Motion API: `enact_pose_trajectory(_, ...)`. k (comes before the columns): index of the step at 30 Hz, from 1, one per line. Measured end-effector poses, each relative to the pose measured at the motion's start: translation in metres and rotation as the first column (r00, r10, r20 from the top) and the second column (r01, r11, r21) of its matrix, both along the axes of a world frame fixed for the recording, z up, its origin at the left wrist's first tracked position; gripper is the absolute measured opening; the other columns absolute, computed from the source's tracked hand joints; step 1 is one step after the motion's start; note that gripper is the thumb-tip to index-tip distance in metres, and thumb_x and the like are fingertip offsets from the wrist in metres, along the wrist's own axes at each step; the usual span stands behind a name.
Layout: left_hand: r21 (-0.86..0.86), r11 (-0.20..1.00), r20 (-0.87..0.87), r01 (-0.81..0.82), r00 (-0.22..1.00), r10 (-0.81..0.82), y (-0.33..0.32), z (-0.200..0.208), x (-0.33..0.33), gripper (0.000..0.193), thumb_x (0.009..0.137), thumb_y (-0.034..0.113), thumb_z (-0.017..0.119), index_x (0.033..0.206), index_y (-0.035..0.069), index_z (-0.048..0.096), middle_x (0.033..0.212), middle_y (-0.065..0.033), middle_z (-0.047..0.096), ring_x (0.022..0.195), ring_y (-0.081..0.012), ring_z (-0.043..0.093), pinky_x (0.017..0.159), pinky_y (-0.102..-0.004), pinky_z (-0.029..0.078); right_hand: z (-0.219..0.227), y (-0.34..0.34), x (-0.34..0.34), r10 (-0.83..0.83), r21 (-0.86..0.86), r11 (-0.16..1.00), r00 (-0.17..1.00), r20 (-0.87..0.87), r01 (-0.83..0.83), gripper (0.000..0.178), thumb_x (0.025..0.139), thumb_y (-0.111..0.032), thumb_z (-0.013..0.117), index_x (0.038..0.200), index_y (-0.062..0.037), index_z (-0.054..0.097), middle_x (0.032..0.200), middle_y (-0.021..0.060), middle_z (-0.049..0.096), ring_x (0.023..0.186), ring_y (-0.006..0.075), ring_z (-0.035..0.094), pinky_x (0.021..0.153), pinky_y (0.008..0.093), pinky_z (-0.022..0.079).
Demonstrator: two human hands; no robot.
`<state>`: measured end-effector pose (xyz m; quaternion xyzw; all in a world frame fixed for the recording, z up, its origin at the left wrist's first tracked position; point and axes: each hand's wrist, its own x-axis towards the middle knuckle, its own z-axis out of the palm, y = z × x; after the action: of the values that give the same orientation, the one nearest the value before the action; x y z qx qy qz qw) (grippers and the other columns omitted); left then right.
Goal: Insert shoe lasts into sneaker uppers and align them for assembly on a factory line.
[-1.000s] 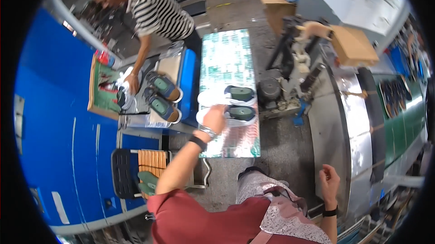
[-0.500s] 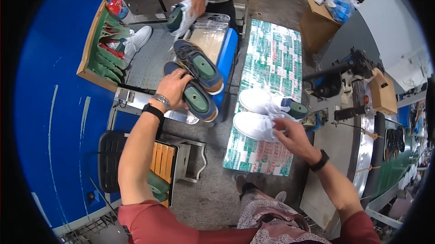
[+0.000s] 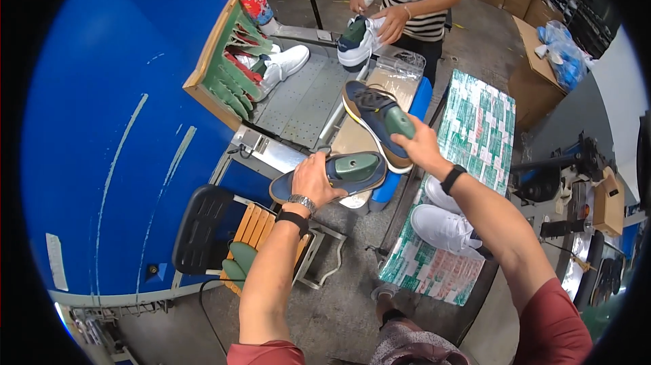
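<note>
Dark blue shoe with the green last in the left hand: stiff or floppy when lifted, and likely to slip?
Probably stiff: the dark blue shoe keeps its shape, with a green last filling it. Likely fairly heavy for its size because of that last. Slipping seems unlikely: the left hand wraps over its side, though the smooth last may be slick.

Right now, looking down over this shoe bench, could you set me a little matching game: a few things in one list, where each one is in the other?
Things:
1. dark shoe with laces
2. dark shoe lying on its side
3. pair of white shoes
4. wooden rack

Places:
A. on the green patterned sheet
B. against the blue wall
C. in the right hand
D. in the left hand

Pairs: 1-C, 2-D, 3-A, 4-B
</note>
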<state>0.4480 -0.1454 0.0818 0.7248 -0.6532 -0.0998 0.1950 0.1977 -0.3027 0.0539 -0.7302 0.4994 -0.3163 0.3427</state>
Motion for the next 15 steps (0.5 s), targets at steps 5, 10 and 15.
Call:
enact_pose_trajectory(5, 0.095, 0.995, -0.042, -0.011, 0.999, 0.015, 0.006, 0.004, 0.002, 0.086, 0.053, 0.032, 0.101, 0.120, 0.001, 0.056, 0.111, -0.0246, 0.067, 0.111, -0.0437, 0.062, 0.097, -0.0473, 0.050, 0.100, 0.054, -0.108, -0.148, 0.553, 0.818, 0.871, 0.469, -0.159, 0.041, 0.087, -0.020, 0.075, 0.120, 0.0028, 0.067, 0.109, 0.0056, 0.071, 0.098, 0.0148, 0.064, 0.091, 0.0294, 0.049)
enact_pose_trajectory(10, 0.133, 0.986, 0.094, -0.100, 0.992, 0.088, 0.014, 0.005, -0.016, 0.084, 0.052, 0.038, 0.101, 0.111, 0.000, 0.055, 0.107, -0.0252, 0.068, 0.107, -0.0435, 0.064, 0.092, -0.0472, 0.052, 0.170, 0.230, -0.295, -0.378, 0.498, 0.864, 0.745, 0.551, 0.070, 0.048, 0.083, -0.015, 0.070, 0.127, 0.0036, 0.062, 0.113, 0.0064, 0.067, 0.102, 0.0150, 0.063, 0.091, 0.0282, 0.049)
enact_pose_trajectory(15, 0.208, 0.848, 0.091, -0.487, 0.873, 0.479, 0.062, 0.009, -0.073, 0.090, 0.058, 0.044, 0.099, 0.123, -0.001, 0.056, 0.112, -0.0237, 0.071, 0.108, -0.0417, 0.067, 0.093, -0.0469, 0.053, 0.183, 0.431, -0.468, -0.733, 0.495, 0.677, 0.441, 0.518, 0.544, 0.063, 0.084, -0.024, 0.072, 0.139, 0.0038, 0.055, 0.120, 0.0091, 0.068, 0.108, 0.0196, 0.066, 0.098, 0.0301, 0.050)
